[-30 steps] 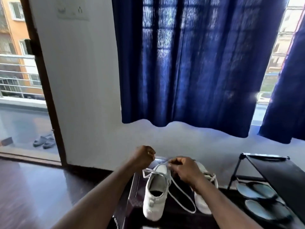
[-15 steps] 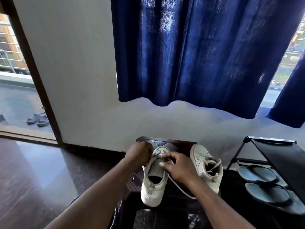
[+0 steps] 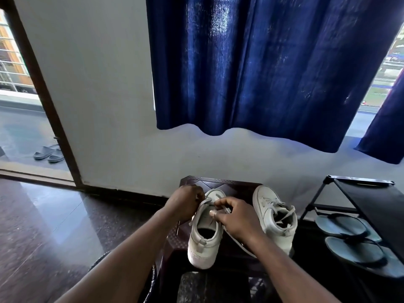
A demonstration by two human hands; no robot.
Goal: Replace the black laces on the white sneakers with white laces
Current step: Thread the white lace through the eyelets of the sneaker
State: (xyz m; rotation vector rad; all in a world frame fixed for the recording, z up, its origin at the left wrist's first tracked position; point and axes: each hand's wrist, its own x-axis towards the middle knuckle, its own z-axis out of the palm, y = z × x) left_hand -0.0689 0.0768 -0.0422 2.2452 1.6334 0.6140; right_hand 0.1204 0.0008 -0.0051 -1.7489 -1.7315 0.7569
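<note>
Head view, all places given from the table.

1. Table (image 3: 240, 187): dark, patterned top, set against the white wall.
2. Left sneaker (image 3: 203, 243): white, on the table's left half, heel toward me, toe toward the wall, upright. Upper eyelets are unlaced.
3. Lace (image 3: 205, 202): white, crossing the left sneaker near its toe. One end trails over the table top toward my right forearm.
4. My left hand (image 3: 185, 203): over the table's far left corner, just beside the left sneaker's toe, fingers curled tight round one end of the lace.
5. My right hand (image 3: 237, 219): over the table's middle, resting on the left sneaker, thumb and fingertips pinching the lace.
6. Right sneaker (image 3: 273, 217): white, on the table's right half, tilted, white laces threaded and hanging loose.
7. Rack (image 3: 376, 200): black, just right of the table, with two grey flip-flops (image 3: 345, 226) on its lower shelf.
8. Curtain (image 3: 262, 62): dark blue, on the wall above the table.
9. Slippers (image 3: 49, 153): grey pair, well left of the table, beyond the doorway.
</note>
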